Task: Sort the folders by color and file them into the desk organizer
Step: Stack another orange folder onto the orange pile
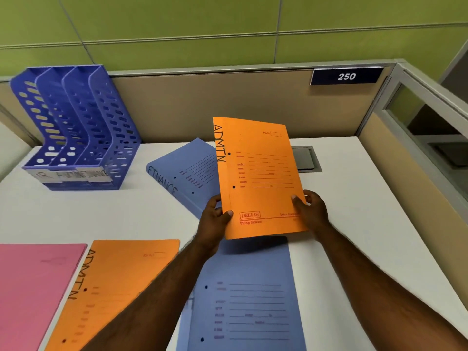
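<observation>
An orange folder marked ADMIN [258, 173] is lifted above the desk, tilted upright. My left hand [214, 219] grips its lower left corner and my right hand [310, 211] grips its lower right corner. Behind it lies a blue folder marked FINANCE [184, 173]. Another blue folder [248, 300] lies flat below the held one. A second orange ADMIN folder [114, 287] and a pink folder [33, 287] lie at the front left. The blue desk organizer [76, 127] stands at the back left with three slots, taped labels on its front, and nothing in it.
The white desk [354, 224] is bounded by a beige partition [228, 102] at the back and right. A grey cable hatch [305, 158] is set into the desk behind the held folder. A sign reading 250 [346, 76] hangs on the partition.
</observation>
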Demonstrator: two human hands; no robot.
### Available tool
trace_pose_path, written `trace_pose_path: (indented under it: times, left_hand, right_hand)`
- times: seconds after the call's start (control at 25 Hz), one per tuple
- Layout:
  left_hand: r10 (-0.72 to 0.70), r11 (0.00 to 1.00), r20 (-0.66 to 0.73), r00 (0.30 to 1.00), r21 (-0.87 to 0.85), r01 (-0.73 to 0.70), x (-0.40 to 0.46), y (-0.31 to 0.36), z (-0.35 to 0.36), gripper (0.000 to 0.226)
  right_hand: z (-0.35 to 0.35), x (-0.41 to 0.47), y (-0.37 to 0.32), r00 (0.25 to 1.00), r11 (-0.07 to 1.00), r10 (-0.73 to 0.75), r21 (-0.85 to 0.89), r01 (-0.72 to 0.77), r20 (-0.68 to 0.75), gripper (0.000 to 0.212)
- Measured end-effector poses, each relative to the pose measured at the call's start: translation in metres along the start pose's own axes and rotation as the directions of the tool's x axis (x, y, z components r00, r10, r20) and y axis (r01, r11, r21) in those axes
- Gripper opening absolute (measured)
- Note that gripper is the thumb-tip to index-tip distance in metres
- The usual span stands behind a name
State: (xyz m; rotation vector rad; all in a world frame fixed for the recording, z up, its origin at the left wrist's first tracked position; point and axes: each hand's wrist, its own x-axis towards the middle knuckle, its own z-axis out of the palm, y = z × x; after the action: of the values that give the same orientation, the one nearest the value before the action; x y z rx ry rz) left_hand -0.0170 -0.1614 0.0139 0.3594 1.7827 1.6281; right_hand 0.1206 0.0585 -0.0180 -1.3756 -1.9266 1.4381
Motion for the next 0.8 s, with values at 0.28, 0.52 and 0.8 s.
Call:
trace_pose_path:
  times: [0.28, 0.52, 0.8]
  left_hand:
    - [0.015, 1.000, 0.060, 0.998, -0.019, -0.014, -0.076, 0.003, -0.123, 0.035]
    - [0.039, 0.999, 0.058, 0.998, 0.036, -0.041, -0.145, -0.009, -0.233, 0.045]
    - [0.035, 0.993, 0.054, 0.998, 0.108, -0.041, -0.206, -0.032, -0.327, 0.046]
  right_hand:
    - [0.066, -0.107, -0.032, 0.999, 0.981, -0.025, 0.193, 0.016, 0.043, 0.035]
    - [0.134, -0.215, -0.046, 0.994, 0.962, -0.056, 0.273, 0.030, 0.089, 0.031]
    - [0.201, -0.304, -0.040, 0.993, 0.960, -0.042, 0.281, 0.010, 0.108, 0.028]
